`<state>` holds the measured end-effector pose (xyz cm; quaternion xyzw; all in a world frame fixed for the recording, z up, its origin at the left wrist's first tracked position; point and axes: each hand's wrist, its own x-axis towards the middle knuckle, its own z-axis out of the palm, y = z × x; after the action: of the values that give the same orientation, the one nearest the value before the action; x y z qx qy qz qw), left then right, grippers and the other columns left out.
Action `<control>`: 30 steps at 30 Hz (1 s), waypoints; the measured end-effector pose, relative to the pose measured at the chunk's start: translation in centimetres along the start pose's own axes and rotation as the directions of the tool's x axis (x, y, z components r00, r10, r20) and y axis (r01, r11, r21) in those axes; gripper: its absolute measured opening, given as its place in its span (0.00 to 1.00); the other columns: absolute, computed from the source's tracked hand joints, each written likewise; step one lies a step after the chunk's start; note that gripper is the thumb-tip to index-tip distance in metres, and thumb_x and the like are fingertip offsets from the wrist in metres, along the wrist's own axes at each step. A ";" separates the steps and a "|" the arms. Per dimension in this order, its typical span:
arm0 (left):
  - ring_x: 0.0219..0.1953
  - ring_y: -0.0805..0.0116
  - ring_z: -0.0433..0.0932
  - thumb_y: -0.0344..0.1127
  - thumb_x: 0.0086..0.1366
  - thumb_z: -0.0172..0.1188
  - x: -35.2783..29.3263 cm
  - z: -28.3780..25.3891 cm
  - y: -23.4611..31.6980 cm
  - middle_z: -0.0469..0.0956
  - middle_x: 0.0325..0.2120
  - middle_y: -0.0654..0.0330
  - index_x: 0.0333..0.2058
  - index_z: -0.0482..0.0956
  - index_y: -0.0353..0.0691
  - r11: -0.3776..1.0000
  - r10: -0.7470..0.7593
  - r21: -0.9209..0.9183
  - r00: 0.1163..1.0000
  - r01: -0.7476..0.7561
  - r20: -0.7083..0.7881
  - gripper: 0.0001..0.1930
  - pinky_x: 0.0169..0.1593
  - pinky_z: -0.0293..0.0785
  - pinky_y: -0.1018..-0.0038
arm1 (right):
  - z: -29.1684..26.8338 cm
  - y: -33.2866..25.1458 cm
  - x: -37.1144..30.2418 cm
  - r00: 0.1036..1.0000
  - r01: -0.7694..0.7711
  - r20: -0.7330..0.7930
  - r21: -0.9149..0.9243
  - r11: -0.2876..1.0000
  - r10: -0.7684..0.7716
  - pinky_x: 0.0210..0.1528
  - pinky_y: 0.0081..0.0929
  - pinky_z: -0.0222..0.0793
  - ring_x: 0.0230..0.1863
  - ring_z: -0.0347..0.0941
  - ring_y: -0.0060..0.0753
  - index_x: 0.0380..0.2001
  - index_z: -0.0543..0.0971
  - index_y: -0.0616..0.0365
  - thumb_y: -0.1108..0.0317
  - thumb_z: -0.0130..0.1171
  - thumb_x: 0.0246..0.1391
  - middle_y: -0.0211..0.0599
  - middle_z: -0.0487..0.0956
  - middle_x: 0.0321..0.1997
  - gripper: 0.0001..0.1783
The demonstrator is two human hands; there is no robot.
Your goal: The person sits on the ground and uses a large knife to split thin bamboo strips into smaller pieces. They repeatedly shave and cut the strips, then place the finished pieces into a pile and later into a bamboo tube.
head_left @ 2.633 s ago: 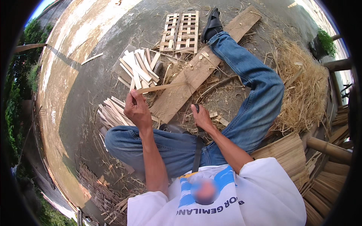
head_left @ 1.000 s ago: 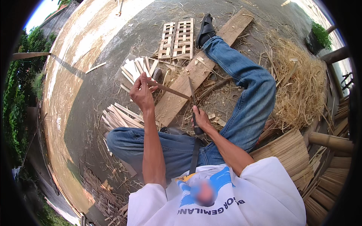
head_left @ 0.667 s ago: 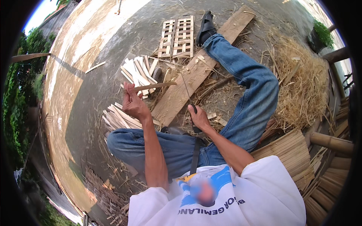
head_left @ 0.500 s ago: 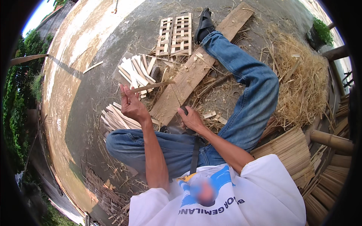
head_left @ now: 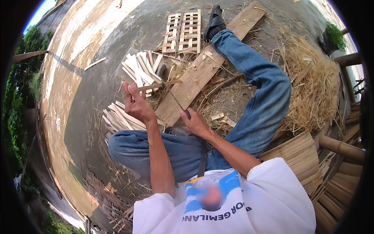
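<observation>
My left hand (head_left: pixel 139 107) pinches one end of a thin bamboo strip (head_left: pixel 154 86) between thumb and fingers. The strip points right, its free end over the wooden plank (head_left: pixel 198 75). In my right hand (head_left: pixel 197 124) is a knife (head_left: pixel 176 100), its dark handle inside the closed fingers. The narrow blade slants up and left, its tip area meeting the strip a little short of the free end. Beyond the left hand lies a fanned stack of pale strips (head_left: pixel 141 70). A second bundle of strips (head_left: pixel 121 117) sits beside my left knee.
A woven bamboo lattice panel (head_left: pixel 181 32) lies on the ground near my sandalled foot (head_left: pixel 214 24). Curly shavings (head_left: pixel 311 85) are heaped to the right of my bent leg (head_left: pixel 261 84). Flat bamboo slats (head_left: pixel 293 160) and a bamboo pole (head_left: pixel 342 149) are at the lower right.
The knife blade has shifted left along the strip, from near its free end to farther in. My left hand still holds the strip, and the whole view has shifted slightly.
</observation>
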<state>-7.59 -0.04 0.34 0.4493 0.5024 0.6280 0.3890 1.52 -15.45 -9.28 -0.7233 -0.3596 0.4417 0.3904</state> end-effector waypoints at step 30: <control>0.40 0.64 0.86 0.40 0.76 0.55 1.3 -0.5 -0.6 0.84 0.36 0.57 0.55 0.78 0.35 0.997 -0.048 -0.052 0.997 0.052 0.066 0.17 0.40 0.87 0.70 | -1.6 -0.8 0.4 0.992 0.051 0.117 0.007 0.999 -0.052 0.44 0.52 0.71 0.35 0.79 0.63 0.40 0.76 0.69 0.41 0.47 0.69 0.61 0.81 0.29 0.34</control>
<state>-8.46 1.16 -0.08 0.4461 0.4837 0.6165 0.4325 3.05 -15.12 -8.24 -0.6858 -0.3994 0.4740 0.3814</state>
